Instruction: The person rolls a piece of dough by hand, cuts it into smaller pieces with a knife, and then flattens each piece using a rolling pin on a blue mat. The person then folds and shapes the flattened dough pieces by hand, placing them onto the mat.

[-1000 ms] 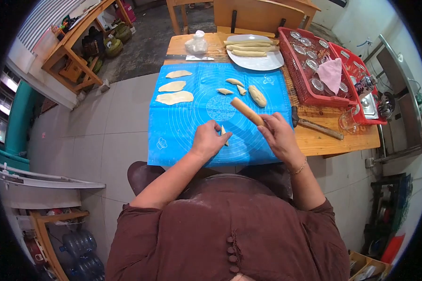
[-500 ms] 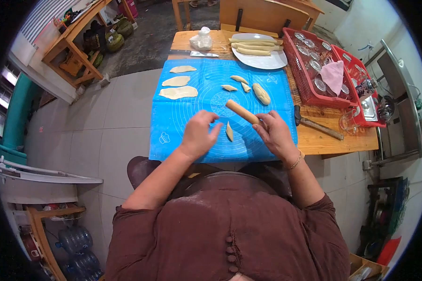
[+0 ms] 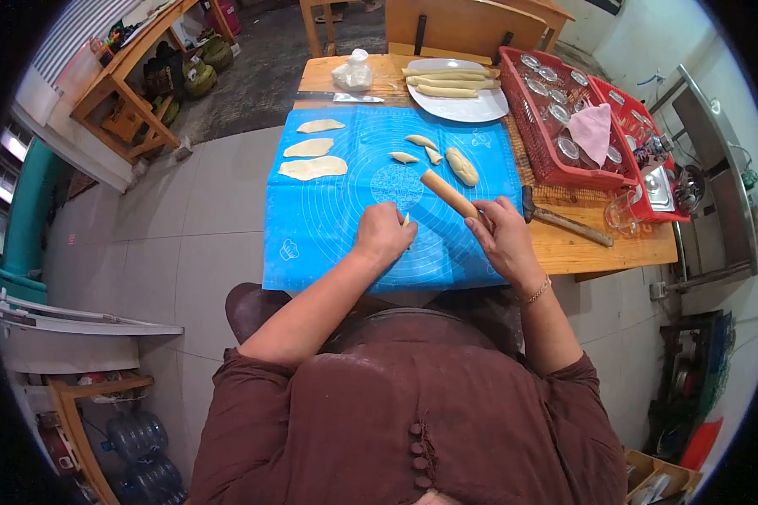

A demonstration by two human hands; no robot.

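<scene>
My left hand [image 3: 382, 233] is closed over a small dough piece [image 3: 407, 220], whose tip shows beside the fingers above the blue mat [image 3: 328, 240]. A short wooden rolling pin [image 3: 448, 194] is gripped at its near end by my right hand [image 3: 504, 237], tilted up and to the left. Beyond the pin lie several small dough pieces [image 3: 405, 157] and a larger dough lump [image 3: 461, 167]. Flattened dough sheets [image 3: 313, 168] lie in a column at the mat's left side.
At the table's far side are a knife [image 3: 345, 98], a tied plastic bag [image 3: 353, 72] and a white plate [image 3: 459, 108] with long dough rolls. Right of the mat lie a hammer-like tool [image 3: 568, 225], a glass mug [image 3: 621, 214] and a red basket [image 3: 556, 168] of glass jars.
My left hand has moved right and closed on the small dough piece that lay on the mat. My right hand still holds the rolling pin, slightly shifted. The view has shifted a little.
</scene>
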